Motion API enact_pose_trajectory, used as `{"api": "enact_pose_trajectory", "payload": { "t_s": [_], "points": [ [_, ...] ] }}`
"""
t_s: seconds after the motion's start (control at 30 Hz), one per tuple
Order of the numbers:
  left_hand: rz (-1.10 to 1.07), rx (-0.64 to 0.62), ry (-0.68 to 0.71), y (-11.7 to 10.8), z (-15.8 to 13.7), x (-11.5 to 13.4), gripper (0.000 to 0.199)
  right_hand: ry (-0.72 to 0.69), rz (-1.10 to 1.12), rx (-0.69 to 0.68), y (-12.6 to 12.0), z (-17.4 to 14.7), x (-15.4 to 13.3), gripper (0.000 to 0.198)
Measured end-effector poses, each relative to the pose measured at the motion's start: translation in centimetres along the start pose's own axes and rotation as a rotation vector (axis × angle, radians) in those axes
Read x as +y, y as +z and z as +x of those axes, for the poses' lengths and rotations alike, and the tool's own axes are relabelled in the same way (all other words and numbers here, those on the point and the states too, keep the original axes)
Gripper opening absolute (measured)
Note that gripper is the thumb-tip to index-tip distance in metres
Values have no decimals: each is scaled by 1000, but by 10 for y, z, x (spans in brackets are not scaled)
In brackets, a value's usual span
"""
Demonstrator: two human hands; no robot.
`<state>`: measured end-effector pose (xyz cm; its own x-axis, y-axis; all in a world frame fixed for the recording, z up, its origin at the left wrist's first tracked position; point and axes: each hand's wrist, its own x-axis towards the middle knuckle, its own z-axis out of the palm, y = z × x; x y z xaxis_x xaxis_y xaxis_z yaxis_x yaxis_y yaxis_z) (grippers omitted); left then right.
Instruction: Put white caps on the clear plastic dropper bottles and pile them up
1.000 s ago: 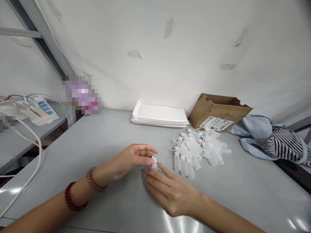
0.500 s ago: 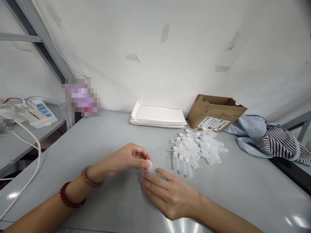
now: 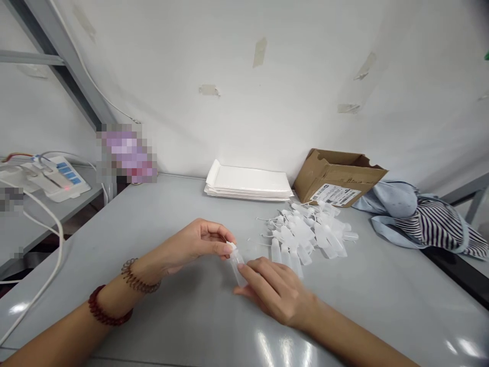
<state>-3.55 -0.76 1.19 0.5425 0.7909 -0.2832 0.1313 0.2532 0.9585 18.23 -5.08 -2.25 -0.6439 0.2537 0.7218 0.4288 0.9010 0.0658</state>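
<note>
A small translucent plastic bottle (image 3: pixel 237 268) with a white cap (image 3: pixel 231 246) is tilted between my two hands above the table. My left hand (image 3: pixel 204 242) pinches the cap between thumb and fingertips. Around the bottle's lower body my right hand (image 3: pixel 273 288) is closed, its fingers along the right side. To the right of the hands lies a pile of similar translucent bottles (image 3: pixel 301 232), several with thin white strings or straps at their ends. My right hand partly covers the nearest ones.
Behind the pile, a stack of white padded envelopes (image 3: pixel 250 179) lies against the wall. An open cardboard box (image 3: pixel 340 178) stands to its right, beside blue and striped cloth (image 3: pixel 435 219). At the left are a power strip (image 3: pixel 63 176) and a white cable (image 3: pixel 61 244).
My right hand has shifted its hold on the bottle, with the fingers now higher and to the right, leaving more of the body visible. My left hand has moved slightly up and left.
</note>
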Motion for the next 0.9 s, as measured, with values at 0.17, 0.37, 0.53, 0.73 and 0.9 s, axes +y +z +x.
{"api": "enact_pose_trajectory", "payload": {
  "t_s": [0.17, 0.37, 0.53, 0.73, 0.9],
  "points": [
    [35, 41, 20, -4, 2, -3, 17, 42, -34, -11, 2, -6, 0, 36],
    [20, 80, 50, -4, 3, -5, 17, 449, 409, -8, 7, -5, -3, 29],
    [52, 55, 127, -2, 3, -6, 14, 1151, 1370, -110, 8, 3, -3, 33],
    [91, -10, 241, -4, 2, -5, 7, 1418, 2108, -68, 12, -2, 7, 30],
    [140, -25, 238, -5, 2, -5, 10, 1392, 2044, -106, 15, -2, 7, 34]
  ]
}}
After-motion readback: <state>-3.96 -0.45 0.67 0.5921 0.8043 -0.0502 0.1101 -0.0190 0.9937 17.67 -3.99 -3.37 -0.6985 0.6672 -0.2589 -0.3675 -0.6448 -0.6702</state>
